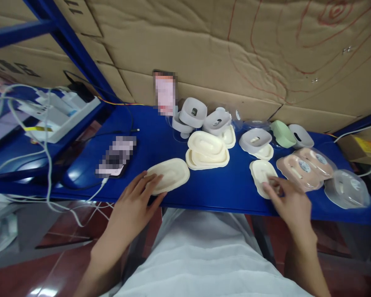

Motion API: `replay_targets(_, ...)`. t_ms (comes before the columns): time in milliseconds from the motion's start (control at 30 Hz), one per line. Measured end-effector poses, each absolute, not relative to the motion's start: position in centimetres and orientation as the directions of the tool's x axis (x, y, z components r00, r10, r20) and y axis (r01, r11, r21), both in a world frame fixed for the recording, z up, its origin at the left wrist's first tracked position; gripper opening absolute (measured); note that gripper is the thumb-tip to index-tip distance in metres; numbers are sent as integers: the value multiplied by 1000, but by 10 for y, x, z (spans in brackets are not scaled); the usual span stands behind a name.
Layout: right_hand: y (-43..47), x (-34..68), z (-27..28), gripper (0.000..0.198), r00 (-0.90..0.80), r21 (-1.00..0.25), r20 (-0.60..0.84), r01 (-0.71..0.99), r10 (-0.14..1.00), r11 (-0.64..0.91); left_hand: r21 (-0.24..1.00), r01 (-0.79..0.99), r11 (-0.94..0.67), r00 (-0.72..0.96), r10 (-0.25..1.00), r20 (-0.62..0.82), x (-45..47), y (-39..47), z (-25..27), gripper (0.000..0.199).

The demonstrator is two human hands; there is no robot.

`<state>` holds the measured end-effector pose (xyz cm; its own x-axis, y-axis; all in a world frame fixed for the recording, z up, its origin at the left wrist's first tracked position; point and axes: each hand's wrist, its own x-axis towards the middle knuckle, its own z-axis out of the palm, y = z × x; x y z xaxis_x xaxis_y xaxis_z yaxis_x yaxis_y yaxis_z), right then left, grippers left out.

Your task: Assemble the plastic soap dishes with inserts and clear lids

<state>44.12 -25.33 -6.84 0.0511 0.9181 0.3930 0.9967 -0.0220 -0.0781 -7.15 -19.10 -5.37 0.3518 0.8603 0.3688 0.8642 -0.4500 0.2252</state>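
My left hand (140, 196) grips the near left end of an oval cream moulded tray (173, 175), fingers on top and thumb at the front rim. The tray appears slightly tilted by the table's front edge. My right hand (289, 198) is closed over the right side of a smaller cream moulded tray (261, 171), thumb and fingers together on it; the fingertips are partly hidden. Between the hands lies a stack of cream trays (208, 150). Just right of my right hand sit pink cases (304, 167) under clear plastic covers with round labels.
Behind the stack stand grey oval cases (193, 112) and a green case (283, 134). A clear-covered case (348, 189) is at the right end. One phone (119, 156) lies left with a cable; another phone (165, 93) leans on the cardboard. A power strip (62, 119) sits far left.
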Motion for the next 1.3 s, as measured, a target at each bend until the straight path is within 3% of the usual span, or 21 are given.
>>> replay_targets(100,-235,398,-63,58,3,-61,352,998,936,20,307,756,-578,465,804,370,-75,-198,-48,46)
replay_targets(167,-223,385,-51,54,-114,-48,295,990,949,133,343,690,-638,515,765,386,-69,-198,-45,47)
replay_targets(267,-202,388,-29,47,-289,-75,236,946,928,314,337,619,-709,581,702,411,-52,-194,-44,45)
replay_targets(333,-181,397,-19,44,-343,-90,278,921,897,380,319,579,-751,624,659,420,-38,-190,-45,43)
replay_targets(433,-140,412,-14,48,-334,-24,366,930,869,367,302,543,-783,659,621,424,-19,-183,-49,41)
replay_targets(500,-115,417,-14,51,-354,21,352,929,867,370,302,540,-785,665,618,419,-9,-179,-52,41)
replay_targets(667,-96,410,-2,52,-405,-13,313,903,859,430,327,550,-768,663,640,388,-2,-175,-59,42)
replay_targets(833,-144,377,14,49,-458,-80,293,863,839,499,418,531,-737,646,671,364,-6,-176,-62,66)
replay_targets(1000,-197,299,-8,55,-604,-95,202,771,771,629,444,531,-722,592,691,415,-6,-177,-60,86)
replay_targets(1200,-200,240,-10,37,-730,-34,294,637,617,770,362,481,-799,648,601,468,-6,-175,-58,63)
replay_targets(1300,-199,259,-5,41,-710,-71,303,648,635,758,373,477,-796,650,605,460,-5,-174,-59,55)
